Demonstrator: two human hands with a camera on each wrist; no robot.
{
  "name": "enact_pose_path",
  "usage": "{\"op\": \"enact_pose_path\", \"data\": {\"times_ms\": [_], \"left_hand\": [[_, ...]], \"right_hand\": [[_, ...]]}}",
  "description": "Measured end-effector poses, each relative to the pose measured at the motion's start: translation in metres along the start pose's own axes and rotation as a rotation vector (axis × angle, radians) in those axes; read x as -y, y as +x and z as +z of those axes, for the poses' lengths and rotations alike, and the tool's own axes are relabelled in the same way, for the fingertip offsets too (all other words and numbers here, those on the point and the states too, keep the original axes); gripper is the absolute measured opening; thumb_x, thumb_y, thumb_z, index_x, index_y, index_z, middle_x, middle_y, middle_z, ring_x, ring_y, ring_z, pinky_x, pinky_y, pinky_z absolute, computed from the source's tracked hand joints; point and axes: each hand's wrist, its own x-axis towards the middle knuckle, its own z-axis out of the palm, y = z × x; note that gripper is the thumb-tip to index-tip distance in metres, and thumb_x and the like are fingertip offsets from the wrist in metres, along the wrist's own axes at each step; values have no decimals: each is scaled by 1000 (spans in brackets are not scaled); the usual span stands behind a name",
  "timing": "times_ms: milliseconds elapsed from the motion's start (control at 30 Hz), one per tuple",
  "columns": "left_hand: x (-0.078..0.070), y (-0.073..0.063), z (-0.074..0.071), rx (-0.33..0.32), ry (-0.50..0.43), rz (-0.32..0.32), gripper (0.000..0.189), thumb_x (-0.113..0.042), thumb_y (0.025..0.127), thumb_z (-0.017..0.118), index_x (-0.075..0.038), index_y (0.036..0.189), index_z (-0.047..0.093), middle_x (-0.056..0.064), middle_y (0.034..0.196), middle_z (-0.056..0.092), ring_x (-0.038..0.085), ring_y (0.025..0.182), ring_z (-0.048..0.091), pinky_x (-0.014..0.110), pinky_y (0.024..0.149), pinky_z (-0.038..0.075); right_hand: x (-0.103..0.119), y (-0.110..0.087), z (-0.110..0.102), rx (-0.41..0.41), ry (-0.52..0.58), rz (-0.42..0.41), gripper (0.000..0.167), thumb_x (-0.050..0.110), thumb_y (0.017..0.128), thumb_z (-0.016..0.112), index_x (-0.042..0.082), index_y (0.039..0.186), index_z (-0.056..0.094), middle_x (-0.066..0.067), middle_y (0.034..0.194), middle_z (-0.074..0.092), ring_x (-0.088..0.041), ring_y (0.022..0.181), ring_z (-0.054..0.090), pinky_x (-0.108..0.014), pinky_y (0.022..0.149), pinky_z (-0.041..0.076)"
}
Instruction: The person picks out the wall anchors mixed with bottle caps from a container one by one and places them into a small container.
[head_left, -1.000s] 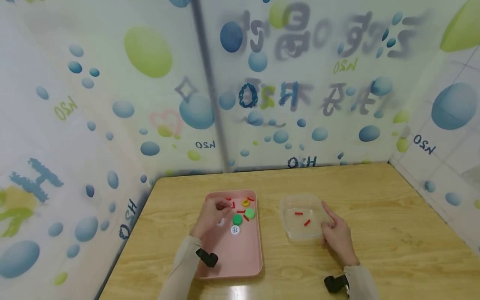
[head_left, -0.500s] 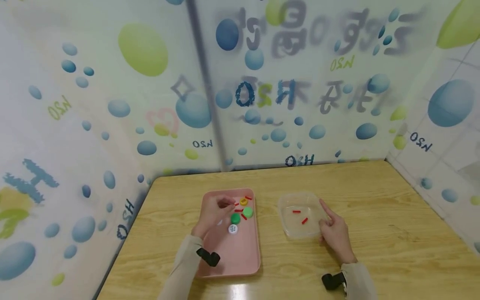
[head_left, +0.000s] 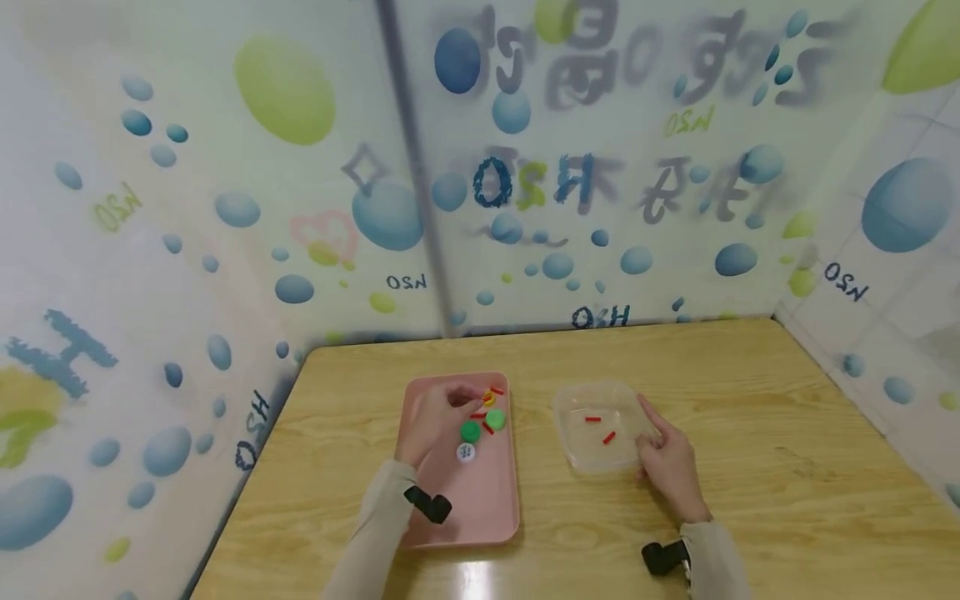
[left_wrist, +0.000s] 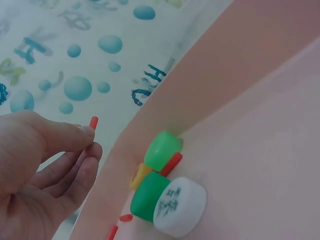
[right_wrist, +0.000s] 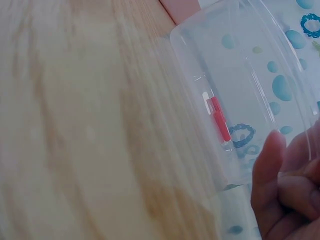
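My left hand (head_left: pixel 438 421) is over the far part of a pink tray (head_left: pixel 480 508). Between thumb and index finger it pinches a small red stick (left_wrist: pixel 94 123), seen best in the left wrist view. Under and beside the fingers lie a yellow cap (head_left: pixel 489 402), a light green cap (head_left: pixel 496 418), a dark green cap (head_left: pixel 470 431) and a white cap (head_left: pixel 466 452) with dark print, among several red sticks. My right hand (head_left: pixel 671 467) holds the right side of a clear plastic container (head_left: pixel 585 457), index finger stretched along its edge. Two red sticks (right_wrist: pixel 220 120) lie inside the container.
Tray and container stand side by side on a wood-grain table (head_left: pixel 787 467), with a gap between them. A patterned wall covering (head_left: pixel 525 275) rises behind the table's far edge and along both sides. A black wrist camera (head_left: pixel 429 504) sits on the left wrist.
My left hand has shifted right and slightly away across the tray, lifting a red stick in its pinch. The right hand and container stay in place; the head view has moved slightly.
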Motion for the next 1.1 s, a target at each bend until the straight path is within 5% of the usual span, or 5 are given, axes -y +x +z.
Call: {"op": "enact_pose_path", "data": {"times_ms": [233,467,900,1100], "left_hand": [[-11,6,8,75,-74,50,19,-20,95,73,-11,111,76,0,103,75,13,90,68,27,84,58],[-23,11,13,98,-83,86,14,-18,95,72,-15,108,76,0,103,75,15,91,68,25,82,58],[-31,14,28,123,-125,185,18,-9,93,73,-1,109,74,9,102,75,14,87,69,23,77,58],[-38,15,40,136,-78,137,18,-16,93,74,-7,109,75,2,101,73,10,85,67,21,75,57]], "right_hand": [[2,2,-8,-9,-36,3,67,1,94,46,22,157,39,4,47,50,-18,41,58,-27,42,45],[7,7,-9,-35,-39,14,67,1,93,47,22,156,40,6,47,48,-16,41,58,-27,41,44],[3,5,-2,-19,-52,-9,68,1,93,48,21,156,41,9,45,44,-14,39,57,-26,40,44],[3,4,1,-15,-52,10,68,1,93,48,22,156,41,9,45,45,-14,39,56,-26,40,42]]}}
